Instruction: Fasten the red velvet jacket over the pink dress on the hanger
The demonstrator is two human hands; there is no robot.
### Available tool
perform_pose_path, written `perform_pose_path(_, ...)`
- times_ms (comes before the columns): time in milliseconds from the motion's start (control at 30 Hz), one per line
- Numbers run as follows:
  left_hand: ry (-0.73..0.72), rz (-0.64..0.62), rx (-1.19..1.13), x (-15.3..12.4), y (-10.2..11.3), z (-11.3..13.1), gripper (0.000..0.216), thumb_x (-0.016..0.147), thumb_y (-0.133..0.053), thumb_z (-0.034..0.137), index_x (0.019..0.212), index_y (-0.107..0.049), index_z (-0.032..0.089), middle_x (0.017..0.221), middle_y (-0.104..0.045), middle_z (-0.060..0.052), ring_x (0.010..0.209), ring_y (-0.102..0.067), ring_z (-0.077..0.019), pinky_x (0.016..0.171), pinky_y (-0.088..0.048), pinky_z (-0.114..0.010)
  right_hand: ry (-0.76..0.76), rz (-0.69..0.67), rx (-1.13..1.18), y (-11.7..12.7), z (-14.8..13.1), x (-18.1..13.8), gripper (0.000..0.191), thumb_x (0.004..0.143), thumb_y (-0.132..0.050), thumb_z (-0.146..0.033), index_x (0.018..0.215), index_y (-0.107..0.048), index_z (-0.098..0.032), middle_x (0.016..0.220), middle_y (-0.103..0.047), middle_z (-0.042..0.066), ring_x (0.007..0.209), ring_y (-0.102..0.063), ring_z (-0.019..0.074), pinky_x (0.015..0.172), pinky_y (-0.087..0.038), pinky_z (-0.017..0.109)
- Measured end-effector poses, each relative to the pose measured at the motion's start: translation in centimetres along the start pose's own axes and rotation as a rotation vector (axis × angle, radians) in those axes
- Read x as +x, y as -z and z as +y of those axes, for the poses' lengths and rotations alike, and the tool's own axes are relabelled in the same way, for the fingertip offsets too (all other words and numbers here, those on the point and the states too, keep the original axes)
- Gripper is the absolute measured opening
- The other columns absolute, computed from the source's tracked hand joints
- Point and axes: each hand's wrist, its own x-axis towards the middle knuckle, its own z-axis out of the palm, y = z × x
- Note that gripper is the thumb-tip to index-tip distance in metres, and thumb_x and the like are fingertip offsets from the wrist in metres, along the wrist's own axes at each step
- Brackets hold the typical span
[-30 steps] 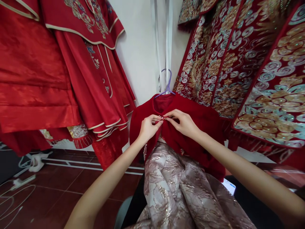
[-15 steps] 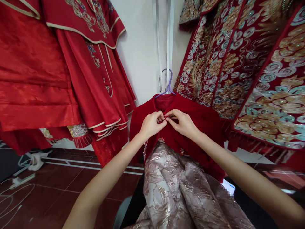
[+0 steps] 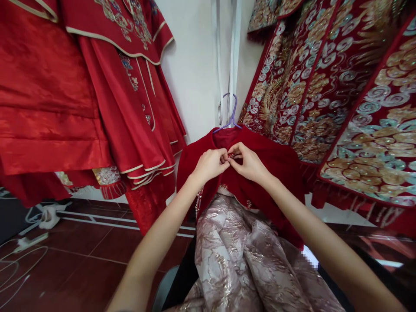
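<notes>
A dark red jacket (image 3: 276,160) with beaded trim hangs on a purple hanger (image 3: 232,116) in front of me. My left hand (image 3: 211,164) is pinched closed at the jacket's front opening, just below the collar. Touching it from the other side, my right hand (image 3: 247,162) also pinches the front edge there. A small shiny red bead or fastener (image 3: 230,155) shows between the fingertips; its exact shape is mostly hidden. Under the jacket, a silvery-pink brocade skirt (image 3: 224,255) spreads down over my lap.
Red satin garments (image 3: 120,104) hang at the left, and heavily embroidered red garments (image 3: 312,95) at the right. A white rack pole (image 3: 234,56) stands behind the hanger. White shoes (image 3: 49,216) and a power strip with cables (image 3: 30,242) lie on the tiled floor.
Both hands stay together at the jacket's front, shifted slightly up and right. The right fingers have risen a little, and the red bead shows at a new angle.
</notes>
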Motion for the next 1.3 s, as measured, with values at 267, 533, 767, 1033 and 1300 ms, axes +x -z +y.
perform_pose_path(267,0.398,0.208,-0.890,-6.2,-5.5,-0.3,0.045,0.086,-0.054,0.048,0.118,-0.056,0.017,0.118,-0.063,-0.013,0.102,-0.063,-0.0180,0.085,-0.053,-0.032,-0.296,0.523,0.391,-3.6,-4.3,-4.2,0.020,0.087,-0.055,-0.038,0.098,-0.054,-0.022,0.106,-0.063,0.008,0.101,-0.062,0.0179,0.094,-0.051,0.037)
perform_pose_path(533,0.517,0.282,-0.950,-8.4,-7.0,-3.0,0.046,0.082,-0.056,0.056,0.103,-0.066,0.015,0.108,-0.069,-0.012,0.089,-0.067,-0.0176,0.079,-0.054,-0.031,-0.485,0.469,0.190,-5.8,-2.7,-8.6,0.025,0.083,-0.059,-0.044,0.093,-0.061,-0.021,0.100,-0.065,0.009,0.090,-0.061,0.0212,0.081,-0.053,0.038)
perform_pose_path(767,0.569,0.427,-1.029,-8.2,-7.9,-3.1,0.047,0.083,-0.054,0.056,0.094,-0.068,0.013,0.097,-0.073,-0.013,0.085,-0.070,-0.0188,0.086,-0.053,-0.033,-0.580,0.440,-0.095,-7.9,0.3,-9.9,0.037,0.072,-0.070,-0.039,0.101,-0.058,-0.020,0.086,-0.056,0.007,0.077,-0.055,0.0228,0.074,-0.049,0.041)
perform_pose_path(1033,0.584,0.360,-1.042,-8.2,-8.1,-2.6,0.047,0.083,-0.055,0.056,0.094,-0.069,0.012,0.097,-0.073,-0.013,0.090,-0.070,-0.0199,0.089,-0.052,-0.033,-0.508,0.518,-0.264,-10.4,1.5,-10.6,0.020,0.077,-0.066,-0.037,0.090,-0.065,-0.023,0.091,-0.051,0.009,0.094,-0.052,0.0289,0.089,-0.042,0.048)
perform_pose_path(1300,0.506,0.342,-1.000,-7.8,-8.2,-2.1,0.053,0.087,-0.047,0.059,0.096,-0.069,0.012,0.100,-0.073,-0.015,0.093,-0.070,-0.0221,0.093,-0.051,-0.038,-0.632,0.301,0.238,-6.9,1.4,-10.6,0.032,0.073,-0.068,-0.052,0.079,-0.066,-0.021,0.081,-0.066,0.007,0.073,-0.061,0.0215,0.072,-0.051,0.038)
